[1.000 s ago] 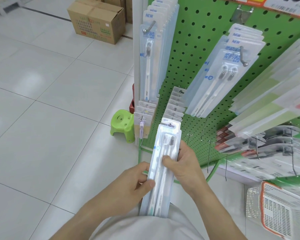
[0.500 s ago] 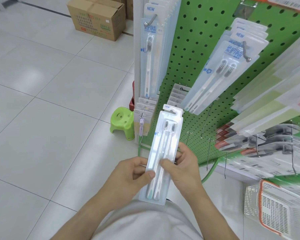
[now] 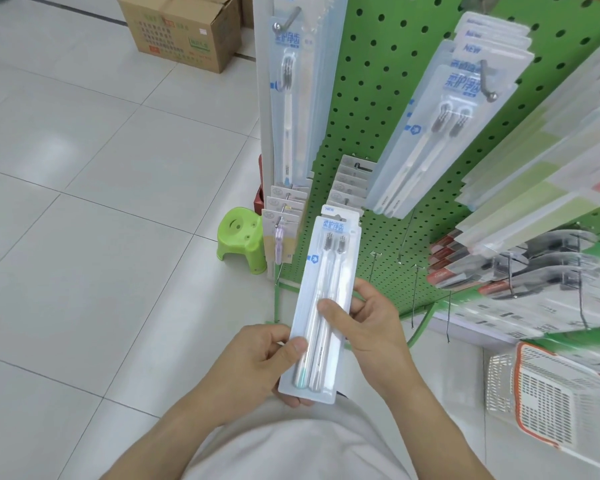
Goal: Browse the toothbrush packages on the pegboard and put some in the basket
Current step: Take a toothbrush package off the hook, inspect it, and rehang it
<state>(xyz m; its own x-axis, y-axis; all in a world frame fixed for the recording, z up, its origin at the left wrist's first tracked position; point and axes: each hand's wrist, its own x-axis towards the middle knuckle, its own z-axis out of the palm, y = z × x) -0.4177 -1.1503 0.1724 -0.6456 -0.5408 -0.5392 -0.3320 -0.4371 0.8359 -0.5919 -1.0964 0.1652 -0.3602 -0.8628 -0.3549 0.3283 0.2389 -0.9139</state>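
I hold a twin toothbrush package (image 3: 321, 306) upright between both hands, in front of the green pegboard (image 3: 371, 109). My left hand (image 3: 257, 365) pinches its lower left edge, thumb on the front; my right hand (image 3: 368, 323) grips its right edge, thumb across the brushes. The basket (image 3: 551, 400) sits below the pegboard, well right of the package.

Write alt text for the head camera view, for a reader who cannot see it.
Both hands hold a two-toothbrush package upright before a green pegboard, the left hand gripping its lower left edge and the right hand its right side. More packages hang on the pegs, and a white and orange basket sits at lower right.
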